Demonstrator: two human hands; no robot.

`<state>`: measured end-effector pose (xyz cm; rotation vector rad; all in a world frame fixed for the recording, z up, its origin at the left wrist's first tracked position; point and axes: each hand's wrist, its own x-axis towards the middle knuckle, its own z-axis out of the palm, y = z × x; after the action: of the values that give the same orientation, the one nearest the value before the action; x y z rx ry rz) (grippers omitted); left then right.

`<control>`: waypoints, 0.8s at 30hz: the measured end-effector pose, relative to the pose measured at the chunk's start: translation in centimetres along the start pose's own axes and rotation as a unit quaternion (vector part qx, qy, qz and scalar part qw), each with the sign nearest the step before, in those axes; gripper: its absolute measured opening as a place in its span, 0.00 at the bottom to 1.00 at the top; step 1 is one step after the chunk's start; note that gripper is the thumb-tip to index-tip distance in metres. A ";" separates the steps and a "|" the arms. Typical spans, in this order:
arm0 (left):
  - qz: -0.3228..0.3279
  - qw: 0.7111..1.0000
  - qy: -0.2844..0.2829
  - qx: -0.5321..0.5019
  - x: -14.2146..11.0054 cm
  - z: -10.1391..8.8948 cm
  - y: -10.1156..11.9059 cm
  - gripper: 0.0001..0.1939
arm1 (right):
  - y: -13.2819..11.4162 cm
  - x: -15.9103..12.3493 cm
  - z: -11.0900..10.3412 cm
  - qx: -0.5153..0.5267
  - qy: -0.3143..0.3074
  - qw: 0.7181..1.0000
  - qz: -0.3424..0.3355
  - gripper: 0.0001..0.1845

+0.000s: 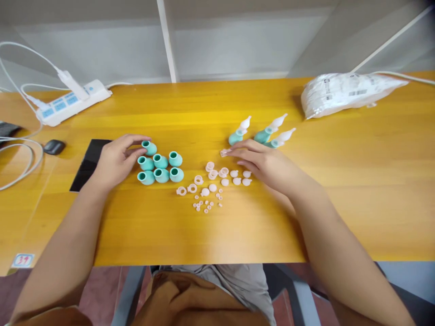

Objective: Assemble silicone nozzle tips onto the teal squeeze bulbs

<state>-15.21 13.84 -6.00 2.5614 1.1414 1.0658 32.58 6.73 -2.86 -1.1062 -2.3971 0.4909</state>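
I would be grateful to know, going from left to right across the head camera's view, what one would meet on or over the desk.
Number label, black rounded case, black flat slab, left hand, open teal bulbs, pale rings, plastic-wrapped package.

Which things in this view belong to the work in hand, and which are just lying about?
In the work:
- seven open teal bulbs, one in the left hand
- three white-tipped teal bulbs
- small clear piece at the right hand
- pale caps and rings

Apparently lying about:
- power strip
- dark flat slab
- small black case
- plastic-wrapped package
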 end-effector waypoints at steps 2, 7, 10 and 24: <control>-0.018 1.000 -0.001 -0.008 -0.1 0.0 -0.1 0.18 | 0.3 0.5 0.5 0.002 0.000 1.000 -0.003 0.21; -0.040 0.998 -0.007 -0.048 -0.2 0.1 -0.2 0.20 | 0.8 1.2 0.8 0.011 0.018 1.000 -0.016 0.15; -0.028 0.998 -0.014 -0.052 -0.1 0.0 -0.2 0.19 | 1.0 1.1 0.8 0.015 0.018 1.000 -0.014 0.11; -0.226 0.965 -0.128 0.048 1.8 -3.1 9.0 0.14 | 1.6 0.3 0.9 -0.003 0.016 1.000 0.011 0.18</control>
<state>-11.08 8.32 0.77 2.2458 1.6219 0.5696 32.90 7.86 -4.26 -1.1354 -2.3623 0.4699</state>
